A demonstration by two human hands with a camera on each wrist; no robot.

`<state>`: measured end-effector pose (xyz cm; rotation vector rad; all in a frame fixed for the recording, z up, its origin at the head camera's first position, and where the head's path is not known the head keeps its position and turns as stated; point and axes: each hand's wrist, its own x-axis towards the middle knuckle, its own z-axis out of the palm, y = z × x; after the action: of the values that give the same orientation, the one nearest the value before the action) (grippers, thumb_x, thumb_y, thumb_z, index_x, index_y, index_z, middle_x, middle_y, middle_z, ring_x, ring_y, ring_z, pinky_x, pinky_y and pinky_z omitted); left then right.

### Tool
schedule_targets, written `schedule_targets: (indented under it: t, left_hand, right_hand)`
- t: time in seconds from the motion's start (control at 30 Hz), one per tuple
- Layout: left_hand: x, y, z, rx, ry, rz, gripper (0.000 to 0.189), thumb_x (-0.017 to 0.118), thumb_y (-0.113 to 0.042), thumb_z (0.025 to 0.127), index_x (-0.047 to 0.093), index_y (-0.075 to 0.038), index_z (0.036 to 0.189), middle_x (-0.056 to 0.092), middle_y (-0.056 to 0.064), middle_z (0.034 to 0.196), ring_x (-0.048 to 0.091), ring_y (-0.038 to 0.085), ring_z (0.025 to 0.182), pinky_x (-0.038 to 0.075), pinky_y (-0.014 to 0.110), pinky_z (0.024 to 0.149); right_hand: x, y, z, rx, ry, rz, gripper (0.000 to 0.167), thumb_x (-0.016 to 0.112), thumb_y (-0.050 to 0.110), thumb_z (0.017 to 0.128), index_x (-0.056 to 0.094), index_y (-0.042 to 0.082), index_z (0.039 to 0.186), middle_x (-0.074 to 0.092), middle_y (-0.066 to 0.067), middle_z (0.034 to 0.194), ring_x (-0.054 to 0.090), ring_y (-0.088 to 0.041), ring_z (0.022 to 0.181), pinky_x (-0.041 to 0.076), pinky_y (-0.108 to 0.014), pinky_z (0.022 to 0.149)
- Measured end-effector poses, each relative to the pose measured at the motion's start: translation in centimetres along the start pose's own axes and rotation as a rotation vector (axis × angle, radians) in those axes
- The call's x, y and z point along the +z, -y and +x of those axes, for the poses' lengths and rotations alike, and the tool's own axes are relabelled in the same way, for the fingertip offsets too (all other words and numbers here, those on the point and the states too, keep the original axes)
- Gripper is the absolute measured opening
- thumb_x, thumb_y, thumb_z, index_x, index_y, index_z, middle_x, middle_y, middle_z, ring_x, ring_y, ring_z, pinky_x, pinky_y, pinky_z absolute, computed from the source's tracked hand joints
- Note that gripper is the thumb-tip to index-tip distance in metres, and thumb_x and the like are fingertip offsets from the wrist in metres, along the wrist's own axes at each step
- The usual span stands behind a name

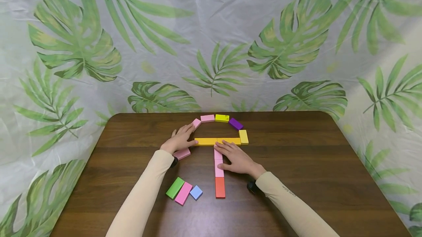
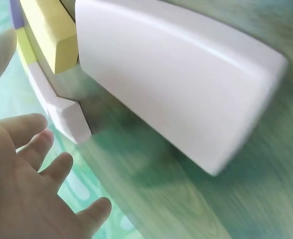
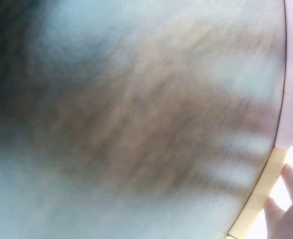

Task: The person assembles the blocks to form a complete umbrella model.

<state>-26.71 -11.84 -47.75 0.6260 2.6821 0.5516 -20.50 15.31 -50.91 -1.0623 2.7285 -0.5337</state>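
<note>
My left hand [image 1: 179,140] reaches over the left side of an arch of wooden blocks, fingers spread. Its fingertips are at a tilted pink block [image 1: 196,123], and its thumb is at the left end of a row of two orange blocks [image 1: 206,141]. Partly under that wrist lies another pink block [image 1: 182,154], large in the left wrist view [image 2: 176,74]. My right hand [image 1: 237,158] lies over the column below the row. Its fingertips rest around the row's middle and its thumb touches a pink column block [image 1: 219,171]. Neither hand grips a block.
The arch continues through a pink block [image 1: 207,118], a lime one [image 1: 222,118], a purple one [image 1: 236,123] and a pale yellow one [image 1: 243,137]. A red block [image 1: 220,187] ends the column. Loose green [image 1: 175,188], pink [image 1: 183,193] and blue [image 1: 196,192] blocks lie front left. A leaf-print cloth [image 1: 211,46] hangs behind.
</note>
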Motion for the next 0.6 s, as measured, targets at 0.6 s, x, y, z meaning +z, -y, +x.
schedule_targets:
  t: [0.6]
  left_hand:
    - [1.0, 2.2, -7.9, 0.153, -0.103, -0.066, 0.062, 0.060, -0.027, 0.095, 0.036, 0.000, 0.146, 0.028, 0.017, 0.153, 0.024, 0.041, 0.138, 0.014, 0.068, 0.104]
  right_hand:
    - [0.1, -0.1, 0.1, -0.005, 0.000, 0.009, 0.073, 0.057, 0.045, 0.092, 0.031, 0.009, 0.150, 0.030, -0.009, 0.154, 0.017, -0.031, 0.143, 0.012, -0.047, 0.114]
